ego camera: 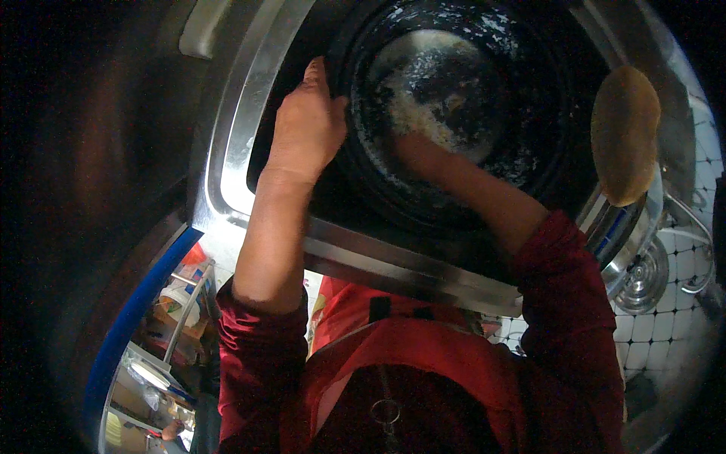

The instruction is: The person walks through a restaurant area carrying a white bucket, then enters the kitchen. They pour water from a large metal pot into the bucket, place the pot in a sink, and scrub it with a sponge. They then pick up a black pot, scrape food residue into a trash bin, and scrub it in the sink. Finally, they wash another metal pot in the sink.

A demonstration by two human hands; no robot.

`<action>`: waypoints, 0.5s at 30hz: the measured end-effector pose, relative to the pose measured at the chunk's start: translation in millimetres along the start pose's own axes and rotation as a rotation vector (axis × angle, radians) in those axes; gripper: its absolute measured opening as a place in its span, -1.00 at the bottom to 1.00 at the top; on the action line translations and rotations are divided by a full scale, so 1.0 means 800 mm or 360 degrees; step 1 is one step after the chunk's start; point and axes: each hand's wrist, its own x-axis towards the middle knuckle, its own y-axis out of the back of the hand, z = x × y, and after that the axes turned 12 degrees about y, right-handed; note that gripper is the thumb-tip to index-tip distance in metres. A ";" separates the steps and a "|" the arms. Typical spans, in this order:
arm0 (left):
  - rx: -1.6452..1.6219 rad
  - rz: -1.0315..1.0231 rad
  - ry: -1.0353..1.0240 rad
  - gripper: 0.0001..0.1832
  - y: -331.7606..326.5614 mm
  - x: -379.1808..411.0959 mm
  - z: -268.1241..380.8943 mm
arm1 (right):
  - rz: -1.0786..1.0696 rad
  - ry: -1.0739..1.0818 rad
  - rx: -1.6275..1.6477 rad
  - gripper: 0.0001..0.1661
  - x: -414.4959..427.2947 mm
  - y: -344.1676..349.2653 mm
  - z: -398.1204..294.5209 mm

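Note:
A large dark round pan or basin [527, 130] sits in a steel-rimmed sink or recess [238, 164], with glare and pale patches across its inside. My left hand [309, 122] is at the left side of its rim, one finger stretched forward along it; whether it grips the rim is not clear. My right hand [422, 153] reaches down inside, over the pale area near the middle. Its fingers are lost in shadow and blur, so I cannot tell whether they hold anything.
A tan oval object [625, 136], possibly a sponge or loofah, lies at the right edge. Below it are a metal pot lid [644, 278] and white tiles. A blue-edged panel [139, 301] and a cluttered metal rack [190, 306] stand at lower left.

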 end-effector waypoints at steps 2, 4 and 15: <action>-0.0003 0.0009 -0.0005 -0.43 -0.001 0.000 0.002 | -0.0091 -0.0020 -0.0001 -0.55 -0.013 0.003 -0.003; 0.0016 0.0029 -0.0020 -0.43 -0.001 0.001 0.001 | -0.0228 -0.0027 -0.0020 -0.54 -0.027 0.008 -0.006; 0.0044 0.0173 -0.0102 -0.48 0.001 0.009 0.006 | 0.0921 -0.0054 -0.0513 -0.57 0.054 0.111 0.113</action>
